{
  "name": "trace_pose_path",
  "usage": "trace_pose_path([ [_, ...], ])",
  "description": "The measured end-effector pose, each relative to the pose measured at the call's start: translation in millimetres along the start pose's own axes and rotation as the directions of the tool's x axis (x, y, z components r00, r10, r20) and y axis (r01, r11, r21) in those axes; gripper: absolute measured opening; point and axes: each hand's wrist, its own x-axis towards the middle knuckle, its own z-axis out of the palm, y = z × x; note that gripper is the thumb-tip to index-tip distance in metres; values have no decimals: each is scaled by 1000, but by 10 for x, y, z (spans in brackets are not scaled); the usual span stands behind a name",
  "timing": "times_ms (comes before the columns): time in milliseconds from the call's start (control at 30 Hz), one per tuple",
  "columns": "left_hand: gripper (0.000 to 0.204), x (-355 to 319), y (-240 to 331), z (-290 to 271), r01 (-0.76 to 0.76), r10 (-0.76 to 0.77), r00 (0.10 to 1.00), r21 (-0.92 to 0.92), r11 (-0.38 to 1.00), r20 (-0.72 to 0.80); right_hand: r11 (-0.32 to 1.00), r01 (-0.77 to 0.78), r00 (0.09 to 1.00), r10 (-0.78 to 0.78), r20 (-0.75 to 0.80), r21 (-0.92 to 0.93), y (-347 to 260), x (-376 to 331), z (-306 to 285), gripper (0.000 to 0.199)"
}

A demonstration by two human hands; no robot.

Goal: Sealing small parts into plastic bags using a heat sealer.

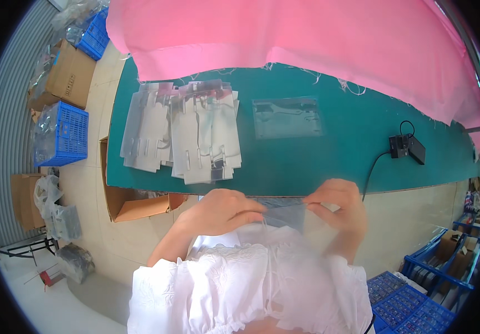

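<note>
Left hand [223, 211]: fingers curled together, the tips pinching the left edge of a clear plastic sheet [284, 214] just below the near edge of the green table [334, 161].
Right hand [340, 206]: fingers bent and closed, thumb and fingertips gripping the right edge of the same sheet.
Hands together: level with each other, a short gap between them, the sheet stretched across that gap.
Clear plastic sheet: thin and see-through, held in the air over the person's lap, above the white garment [240, 284]; it hangs down past the hands.
Stack of flat clear pieces [187, 133]: lying fanned on the table's left part, well apart from the hands.
Single clear pouch [287, 117]: flat on the table, right of the stack.
Small black device [407, 147]: on the table's right part, a cable running from it toward the near edge.
Pink cloth [284, 33]: covers the far side of the table.
Cardboard box [134, 203]: open, on the floor under the table's left end.
Blue crate [64, 136]: on the floor at far left.
</note>
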Motion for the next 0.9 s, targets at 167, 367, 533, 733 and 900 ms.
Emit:
trace_pose_path([
  [167, 21, -42, -59, -32, 26, -26, 1000, 16, 1000, 11, 1000, -23, 1000, 23, 8, 2, -5, 18, -12, 15],
  [367, 16, -17, -49, -88, -105, 105, 994, 7, 994, -24, 999, -29, 1000, 29, -8, 14, 3, -18, -12, 17],
  [533, 18, -57, -24, -200, -71, 69, 997, -71, 995, -33, 986, -41, 996, 53, -74, 163, 95, -13, -55, 21],
  [733, 18, -73, -19, -255, -32, 31, 999, -127, 991, -14, 966, -26, 989, 64, -137, 259, 147, -66, -14, 19],
  [900, 21, -79, -76, -210, -85, 77, 995, -156, 984, -56, 979, 16, 994, 6, -106, 204, 153, -35, -36, 17],
])
